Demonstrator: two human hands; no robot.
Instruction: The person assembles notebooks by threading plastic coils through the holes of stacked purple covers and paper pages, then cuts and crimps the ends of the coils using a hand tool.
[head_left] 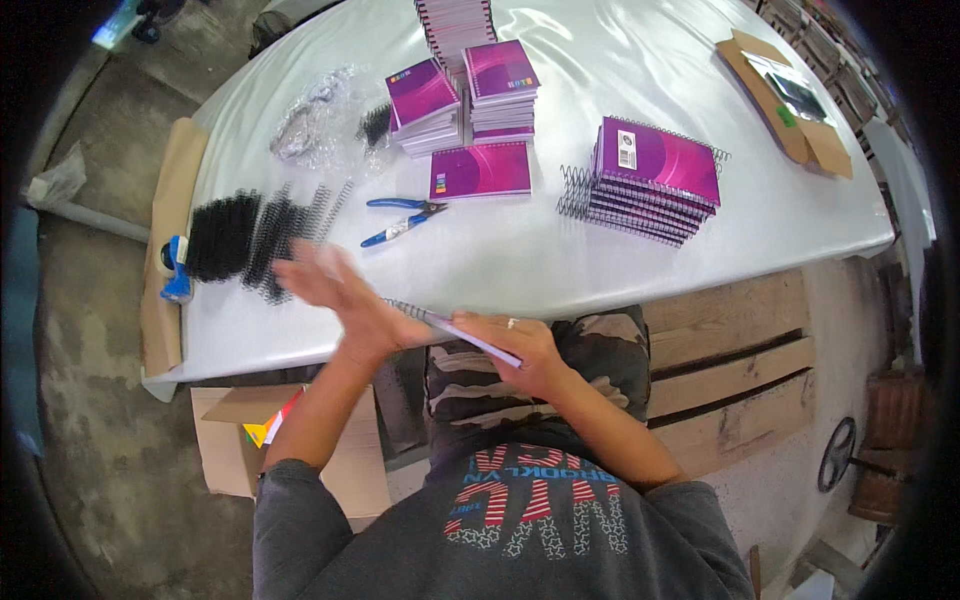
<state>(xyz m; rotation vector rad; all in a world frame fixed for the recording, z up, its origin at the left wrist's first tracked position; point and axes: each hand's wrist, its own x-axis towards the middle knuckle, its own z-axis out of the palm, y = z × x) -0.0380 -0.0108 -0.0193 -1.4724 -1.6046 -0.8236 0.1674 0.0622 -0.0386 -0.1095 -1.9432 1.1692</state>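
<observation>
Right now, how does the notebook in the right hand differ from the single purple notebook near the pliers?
The held notebook is seen almost edge-on; the single notebook lies flat, purple cover up. The right hand grips the held notebook; no hand touches the single notebook. A wire coil sticks out past the held notebook's end; none sticks out from the single notebook. Both look slim.

Sheen on tablecloth (640, 70), blurred left hand (348, 298), dark edges.

A table (640, 80) with a shiny white top fills the middle. Grey, stained concrete floor (90, 330) shows on the left, and wooden planks (735, 425) with dark gaps lie at the near right
</observation>
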